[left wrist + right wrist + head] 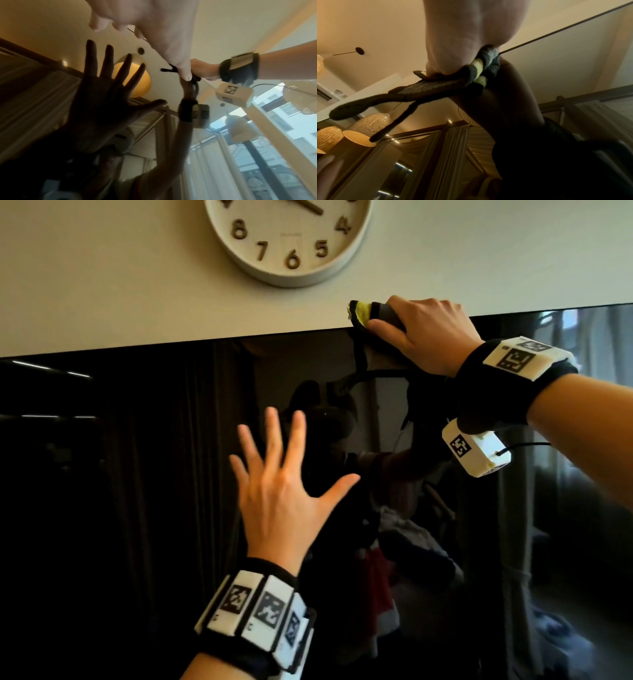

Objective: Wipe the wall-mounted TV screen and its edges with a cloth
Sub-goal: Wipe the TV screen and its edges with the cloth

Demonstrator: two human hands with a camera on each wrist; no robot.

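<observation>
The dark TV screen (137, 474) fills the lower head view, its top edge running slantwise below the pale wall. My right hand (424, 333) grips a grey and yellow-green cloth (363, 311) on that top edge, fingers curled over it. The cloth (436, 83) hangs from under the right hand (471, 40) in the right wrist view, doubled in the glass. My left hand (277, 491) is spread with straight fingers in front of the screen's middle; whether it touches the glass I cannot tell. In the left wrist view the left hand (154, 20) is mirrored in the screen (51, 108).
A round white wall clock (287, 237) hangs just above the TV, left of my right hand. The glass reflects curtains, lamps and a window. Bare wall (102, 285) stretches left of the clock.
</observation>
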